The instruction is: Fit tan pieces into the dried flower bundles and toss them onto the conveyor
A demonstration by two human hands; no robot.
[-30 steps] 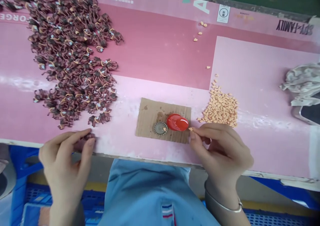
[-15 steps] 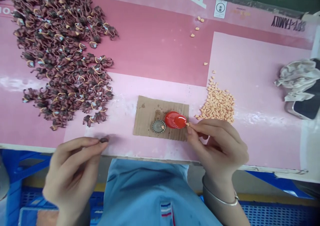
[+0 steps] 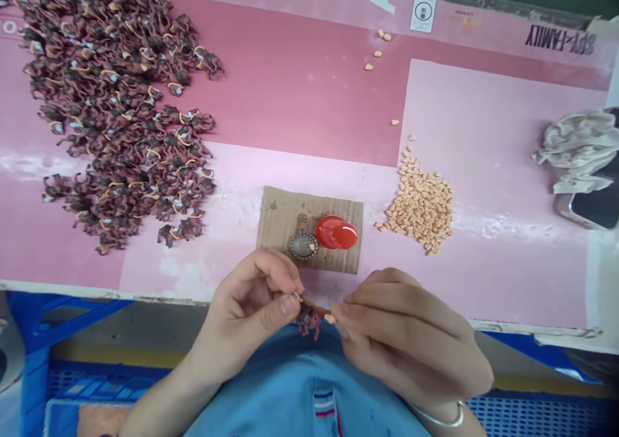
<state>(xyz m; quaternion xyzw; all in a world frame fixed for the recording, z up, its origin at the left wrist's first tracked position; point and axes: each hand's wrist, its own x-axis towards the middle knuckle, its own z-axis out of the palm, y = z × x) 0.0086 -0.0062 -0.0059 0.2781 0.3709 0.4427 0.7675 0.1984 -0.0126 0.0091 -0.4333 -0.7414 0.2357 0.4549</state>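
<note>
Between the thumb and fingers of my left hand [image 3: 264,305] is a small brown figurine [image 3: 308,320], held just over the table's front edge. My right hand [image 3: 411,334] pinches a tiny peach-coloured piece [image 3: 330,318] against the figurine's right side; whether the two are joined cannot be seen. Beyond my hands, a piece of cardboard [image 3: 283,208] carries a red cap-like container [image 3: 336,233] and a bottle cap [image 3: 304,246] with a small peach bit in it.
A large heap of similar brown figurines [image 3: 126,102] covers the table's left side. To the right lies a pile of peach pieces [image 3: 420,202], with several strays farther back. A crumpled pale cloth [image 3: 575,147] rests partly over a phone-like dark object [image 3: 597,205] at the right edge.
My left hand has moved right with the figurine to in front of the cardboard. My right hand has come back from the red container, bringing the peach piece to the figurine.
</note>
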